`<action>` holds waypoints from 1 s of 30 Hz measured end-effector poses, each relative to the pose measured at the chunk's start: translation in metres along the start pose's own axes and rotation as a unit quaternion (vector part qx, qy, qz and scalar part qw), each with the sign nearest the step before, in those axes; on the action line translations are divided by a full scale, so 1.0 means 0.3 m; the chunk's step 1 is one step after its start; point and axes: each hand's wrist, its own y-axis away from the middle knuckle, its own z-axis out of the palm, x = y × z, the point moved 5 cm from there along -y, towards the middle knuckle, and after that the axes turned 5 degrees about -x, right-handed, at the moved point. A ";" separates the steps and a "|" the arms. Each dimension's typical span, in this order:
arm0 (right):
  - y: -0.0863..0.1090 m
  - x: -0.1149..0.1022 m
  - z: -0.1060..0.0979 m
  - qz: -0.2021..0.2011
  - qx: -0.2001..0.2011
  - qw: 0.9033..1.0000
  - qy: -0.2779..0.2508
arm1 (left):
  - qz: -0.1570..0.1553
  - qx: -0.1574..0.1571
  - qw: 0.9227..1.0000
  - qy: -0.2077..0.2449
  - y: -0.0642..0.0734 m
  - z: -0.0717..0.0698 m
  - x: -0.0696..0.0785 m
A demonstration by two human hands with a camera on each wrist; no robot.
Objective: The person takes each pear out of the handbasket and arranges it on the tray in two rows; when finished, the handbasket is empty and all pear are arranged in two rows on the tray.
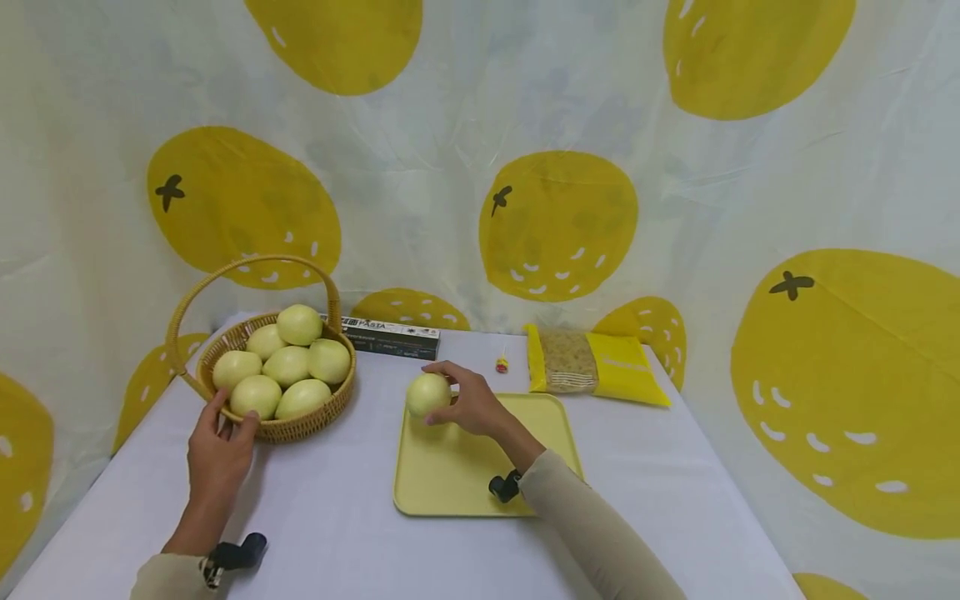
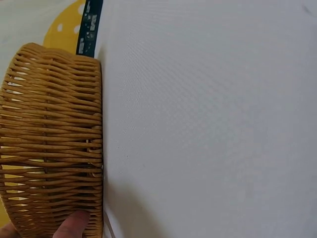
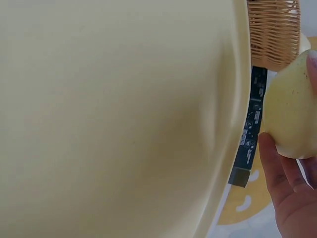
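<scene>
My right hand [image 1: 474,406] holds a pale yellow-green pear [image 1: 427,395] between thumb and fingers, above the far left part of a yellow tray [image 1: 450,479]. Faint specks show on this pear [image 3: 292,106] in the right wrist view, where the fingers [image 3: 271,161] reach round it. On the left, my left hand [image 1: 219,454] grips the near rim of a wicker basket [image 1: 300,429] with a tall arched handle. Several similar pears [image 1: 287,367] are heaped in it. The left wrist view shows the thumb [image 2: 73,225] pressed on the basket's woven outer wall [image 2: 54,144].
Behind the basket and the tray lies a dark pasta box [image 1: 390,337]. A small lollipop [image 1: 502,364] lies beyond the tray. To its right is a yellow bag of pasta [image 1: 592,362]. The white-covered table [image 1: 330,517] meets a fruit-print curtain [image 1: 420,192] at the back.
</scene>
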 end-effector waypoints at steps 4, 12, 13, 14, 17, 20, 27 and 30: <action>0.002 0.028 0.006 0.005 -0.017 1.000 0.010 | -0.001 0.003 1.000 0.000 -0.004 0.000 -0.006; -0.007 0.060 0.029 0.013 -0.039 0.999 0.034 | 0.001 0.006 1.000 0.007 -0.001 0.006 -0.011; -0.011 0.060 0.028 0.013 -0.036 0.999 0.035 | 0.002 0.007 1.000 0.009 -0.001 0.007 -0.010; -0.015 0.059 0.028 0.013 -0.034 0.999 0.035 | 0.003 0.007 1.000 0.010 -0.002 0.008 -0.010; -0.028 0.060 0.031 0.013 -0.023 0.999 0.041 | 0.004 0.004 1.000 0.014 -0.002 0.011 -0.011; -0.041 0.060 0.040 0.010 -0.013 0.998 0.054 | 0.002 0.001 1.000 0.014 -0.001 0.014 -0.015; -0.069 0.040 0.070 -0.009 -0.013 0.997 0.079 | 0.002 0.006 1.000 0.011 -0.002 0.010 -0.017; -0.068 0.037 0.074 -0.006 -0.016 0.997 0.078 | 0.004 0.006 1.000 0.013 -0.002 0.012 -0.019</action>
